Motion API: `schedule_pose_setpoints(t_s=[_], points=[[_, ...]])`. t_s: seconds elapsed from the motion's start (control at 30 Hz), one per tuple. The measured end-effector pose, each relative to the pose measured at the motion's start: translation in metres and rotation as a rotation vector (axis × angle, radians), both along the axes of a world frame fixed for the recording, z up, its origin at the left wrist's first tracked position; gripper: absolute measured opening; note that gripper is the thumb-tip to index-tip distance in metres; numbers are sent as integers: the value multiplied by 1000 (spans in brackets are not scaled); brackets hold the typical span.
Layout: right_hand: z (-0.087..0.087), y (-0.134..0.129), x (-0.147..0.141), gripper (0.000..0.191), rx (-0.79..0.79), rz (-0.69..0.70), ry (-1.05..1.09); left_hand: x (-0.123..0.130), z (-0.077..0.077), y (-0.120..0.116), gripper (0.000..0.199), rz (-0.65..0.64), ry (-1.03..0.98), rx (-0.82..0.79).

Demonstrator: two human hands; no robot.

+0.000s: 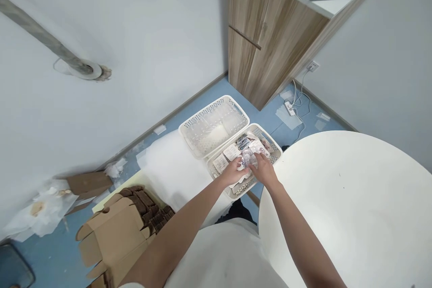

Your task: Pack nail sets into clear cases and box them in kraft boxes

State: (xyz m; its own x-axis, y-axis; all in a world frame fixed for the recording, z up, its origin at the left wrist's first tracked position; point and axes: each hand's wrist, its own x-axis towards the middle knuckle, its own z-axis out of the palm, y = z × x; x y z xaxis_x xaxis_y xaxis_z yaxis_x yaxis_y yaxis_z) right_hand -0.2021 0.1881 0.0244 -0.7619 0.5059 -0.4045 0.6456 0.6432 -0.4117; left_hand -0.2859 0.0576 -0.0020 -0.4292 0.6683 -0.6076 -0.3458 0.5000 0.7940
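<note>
The person's left hand [233, 172] and right hand [265, 171] are over a filled basket [276, 147], each grip apparently pinching a clear packet [249, 156], the left from 8 o'clock, the right from 4 o'clock. The packet is above printed packs [231, 151] in that basket. A second basket [216, 126] is just beside it at 11 o'clock, flattened cardboard [118, 229] at 8 o'clock and a wood-grain cabinet [270, 31] towards 1 o'clock.
</note>
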Motion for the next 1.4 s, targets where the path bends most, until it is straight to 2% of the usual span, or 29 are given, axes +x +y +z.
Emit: schedule_pose_setpoints(t_s=[0.13, 0.23, 0.37, 0.5, 0.6, 0.7, 0.8, 0.9, 1.0, 1.1, 1.2, 1.3, 1.4], points=[[-5, 0, -9, 53, -107, -75, -26, 3, -11, 6, 64, 44, -77, 69], [-11, -1, -11, 57, -199, -188, -44, 2, -11, 7, 68, 90, -94, 56], [-17, -5, -9, 57, -393, -366, 9, 3, 0, 5, 70, 114, -15, 21], [-8, -16, -13, 44, -468, -492, 282, 4, 18, -4, 69, 218, 146, 135], [7, -25, -31, 41, -532, -478, 483, -6, 29, -13, 69, 356, 225, 196], [16, -33, -58, 41, -634, -360, 616, -27, 36, -21, 73, 485, 218, 160], [17, -41, -79, 47, -779, -265, 662, -47, 42, -26, 84, 539, 108, 111], [12, -47, -79, 54, -878, -216, 668, -50, 47, -29, 92, 550, 49, 114], [2, -44, -64, 49, -825, -291, 633, -34, 46, -29, 92, 483, 160, 136], [-8, -30, -47, 44, -656, -410, 551, -19, 41, -23, 69, 325, 225, 118], [-16, -10, -41, 49, -510, -393, 492, -16, 34, -8, 51, 200, 127, 68], [-21, 5, -44, 56, -440, -298, 429, -23, 24, 13, 58, 207, -4, 67], [-24, 12, -51, 58, -402, -227, 376, -30, 13, 33, 63, 286, -117, 48]])
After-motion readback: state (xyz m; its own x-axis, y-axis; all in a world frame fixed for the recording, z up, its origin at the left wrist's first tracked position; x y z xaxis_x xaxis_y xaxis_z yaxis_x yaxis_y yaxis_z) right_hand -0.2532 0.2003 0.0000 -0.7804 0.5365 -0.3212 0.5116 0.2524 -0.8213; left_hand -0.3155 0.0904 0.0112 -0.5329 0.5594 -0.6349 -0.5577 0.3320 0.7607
